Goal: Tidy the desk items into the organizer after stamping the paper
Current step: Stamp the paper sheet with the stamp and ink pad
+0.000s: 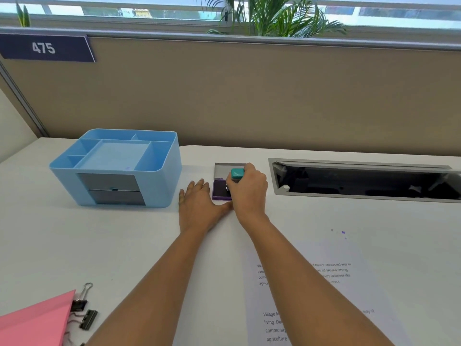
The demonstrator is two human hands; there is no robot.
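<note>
White desk (124, 245) below a beige partition (249, 96): the right hand (249, 193) curls around a teal-topped stamp (237, 174) set on the open purple ink pad (220, 191). The left hand (199, 206) lies flat beside the pad, fingers straight. A blue organizer (164, 186) stands to the left, and printed paper (349, 295) lies nearer.

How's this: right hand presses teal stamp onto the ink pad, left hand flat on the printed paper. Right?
No. The head view shows the left hand flat on the desk beside the ink pad, not on the printed paper. The right hand with the teal stamp is as you say.
</note>
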